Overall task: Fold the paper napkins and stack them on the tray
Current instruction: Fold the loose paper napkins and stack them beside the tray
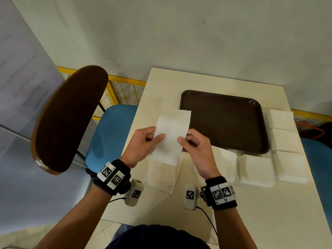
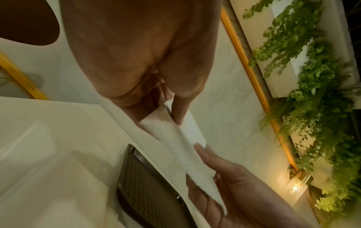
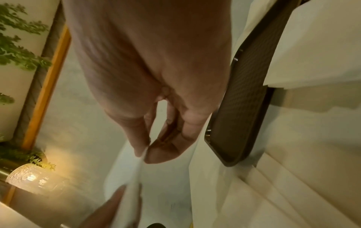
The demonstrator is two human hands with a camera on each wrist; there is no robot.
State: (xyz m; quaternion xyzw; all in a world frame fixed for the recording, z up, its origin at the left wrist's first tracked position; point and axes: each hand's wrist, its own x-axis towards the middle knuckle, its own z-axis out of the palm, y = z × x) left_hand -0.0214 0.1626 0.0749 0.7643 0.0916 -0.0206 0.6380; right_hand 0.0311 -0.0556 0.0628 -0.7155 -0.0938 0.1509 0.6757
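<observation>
Two hands hold one white paper napkin (image 1: 171,133) above the near-left part of the cream counter (image 1: 161,83). Left hand (image 1: 142,144): thumb on top, fingers beneath, grip pinched on the napkin's left edge. Right hand (image 1: 195,144): grip pinched likewise on the right edge. Napkin's far end overlaps the near-left corner of the brown tray (image 1: 226,121); the tray's bare surface carries no napkin in the head view. Under the held sheet, a loose napkin pile (image 1: 161,177) lies on the counter. Further white stacks (image 1: 285,146) sit along the tray's right side and near edge.

Head view only: wooden chair back (image 1: 70,119), blue seat (image 1: 111,133), marked wristbands, two small white devices (image 1: 134,193) near the counter's front edge.

Left wrist view only: the napkin (image 2: 183,138) seen edge-on, pinched between thumb and fingers; hanging green plants (image 2: 312,92); a lit lamp (image 2: 296,185).

Right wrist view: thumb and forefinger tips meeting on the sheet (image 3: 136,162), the image blurred; the tray's rim (image 3: 240,108) alongside.
</observation>
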